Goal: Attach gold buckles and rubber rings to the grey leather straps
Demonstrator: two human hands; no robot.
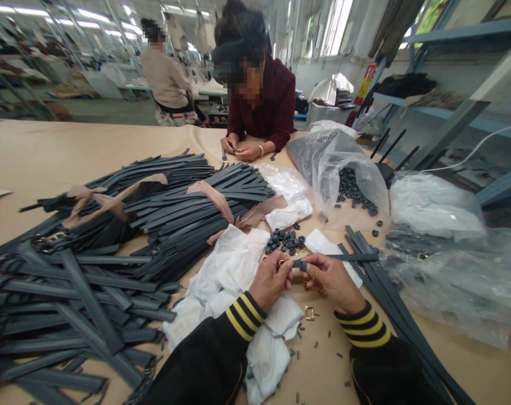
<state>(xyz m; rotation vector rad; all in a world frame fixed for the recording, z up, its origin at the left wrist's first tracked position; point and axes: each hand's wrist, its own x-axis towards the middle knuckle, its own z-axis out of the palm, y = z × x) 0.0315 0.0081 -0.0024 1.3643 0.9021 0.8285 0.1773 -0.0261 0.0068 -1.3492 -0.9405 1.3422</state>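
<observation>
From the head view, I see the left hand (272, 279) and right hand (334, 283) with fingers pinched on 1 dark gray strap (299, 264), held between them above the table (322, 365) (1 gold buckle (309, 313) lies just below).

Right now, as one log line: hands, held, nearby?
left hand: pinching dark strap | right hand: pinching same strap | beyond: dark loops | near side: loose gold buckle | beside: white cloth

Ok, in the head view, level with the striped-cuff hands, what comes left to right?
Loose dark straps, white cloth, left hand, dark piece held between the hands, right hand, long dark straps, clear plastic bag.
</observation>
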